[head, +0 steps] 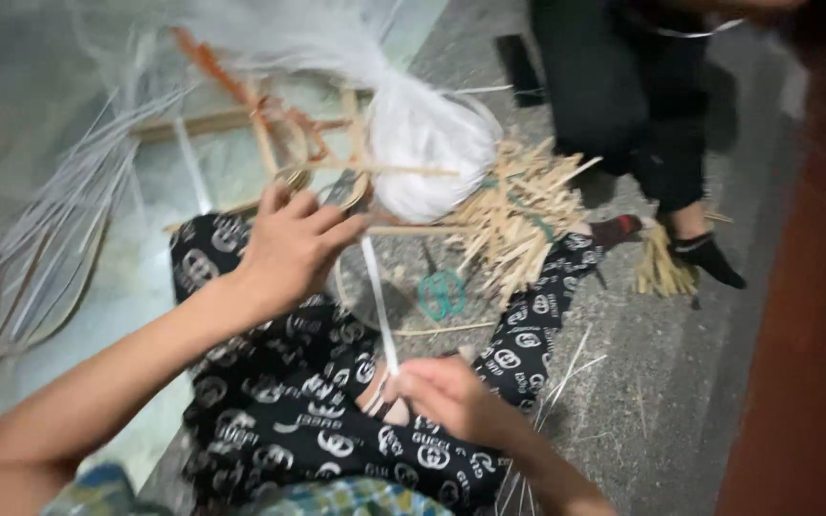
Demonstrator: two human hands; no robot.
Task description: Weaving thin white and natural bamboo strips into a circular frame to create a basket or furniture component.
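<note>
I judge the step as drawing one white strip (378,306) taut over my lap. Its long axis runs steeply from the right hand (446,397), pinched shut on its lower end, up to the left hand (291,247), closed on the bamboo frame (279,143). Next move calls for steady tension.

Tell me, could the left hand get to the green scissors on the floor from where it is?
Probably yes. The left hand is up at the bamboo frame, and the green scissors lie just beyond it on the floor. Only the white strip, pinched by the right hand, crosses between them.
</note>
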